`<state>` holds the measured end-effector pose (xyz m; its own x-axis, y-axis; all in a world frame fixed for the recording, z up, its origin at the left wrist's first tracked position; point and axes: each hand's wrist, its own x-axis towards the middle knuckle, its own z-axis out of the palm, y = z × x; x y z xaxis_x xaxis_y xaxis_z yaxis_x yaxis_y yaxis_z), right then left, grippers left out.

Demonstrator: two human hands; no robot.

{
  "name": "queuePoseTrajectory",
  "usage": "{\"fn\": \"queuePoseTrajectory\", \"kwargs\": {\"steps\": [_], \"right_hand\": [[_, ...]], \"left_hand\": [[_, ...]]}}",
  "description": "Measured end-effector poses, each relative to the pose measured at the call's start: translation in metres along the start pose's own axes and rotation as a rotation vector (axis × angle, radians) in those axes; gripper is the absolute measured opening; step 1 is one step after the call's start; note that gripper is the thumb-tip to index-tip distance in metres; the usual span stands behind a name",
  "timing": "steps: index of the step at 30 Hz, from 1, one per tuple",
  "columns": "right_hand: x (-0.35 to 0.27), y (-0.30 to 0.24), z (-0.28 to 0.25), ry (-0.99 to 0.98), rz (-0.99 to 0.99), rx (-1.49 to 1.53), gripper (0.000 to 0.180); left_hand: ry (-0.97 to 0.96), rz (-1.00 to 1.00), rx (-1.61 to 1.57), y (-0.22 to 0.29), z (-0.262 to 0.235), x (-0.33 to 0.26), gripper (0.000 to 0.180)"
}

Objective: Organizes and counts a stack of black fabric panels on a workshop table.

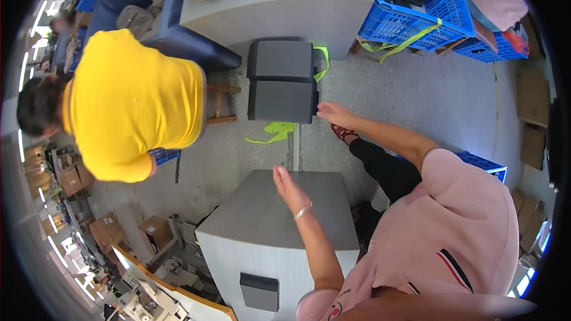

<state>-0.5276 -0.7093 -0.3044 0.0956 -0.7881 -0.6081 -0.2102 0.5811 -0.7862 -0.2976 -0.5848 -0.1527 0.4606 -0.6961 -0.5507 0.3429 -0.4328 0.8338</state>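
My left hand (289,191) is over a grey table (273,226), its fingers stretched out and nothing in them. A bracelet circles that wrist. My right hand (334,113) reaches across to the right edge of two side-by-side stacks of dark grey rectangular pieces. Its fingers look extended; whether they touch the near stack (281,100) cannot be made out. The far stack (284,59) sits right against the near one. Yellow-green strips (279,132) hang or lie beside both stacks.
A person in a yellow shirt (137,107) sits on a wooden stool (221,104) at the left. Blue crates (425,21) with dark pieces stand at the far right. Another grey table (279,15) is at the back. A smaller dark grey piece (259,292) lies near the front.
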Motion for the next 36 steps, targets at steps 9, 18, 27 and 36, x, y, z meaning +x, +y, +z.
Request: {"fn": "queuePoseTrajectory", "kwargs": {"steps": [9,18,27,36], "right_hand": [[0.134,-0.039,0.000,0.083,-0.684,-0.694,0.071],[0.174,-0.036,0.043,-0.178,-0.357,-0.778,0.100],[0.180,-0.027,0.014,-0.205,-0.374,-0.727,0.096],[0.182,-0.030,0.005,-0.251,-0.394,-0.660,0.096]], "left_hand": [[0.095,-0.529,-0.237,-0.211,0.076,0.234,0.085],[-0.467,-0.672,-0.581,-0.232,0.374,0.224,0.059],[-0.752,-0.731,-0.670,-0.222,0.470,0.184,0.059],[-0.892,-0.729,-0.748,-0.212,0.490,0.155,0.059]]}}
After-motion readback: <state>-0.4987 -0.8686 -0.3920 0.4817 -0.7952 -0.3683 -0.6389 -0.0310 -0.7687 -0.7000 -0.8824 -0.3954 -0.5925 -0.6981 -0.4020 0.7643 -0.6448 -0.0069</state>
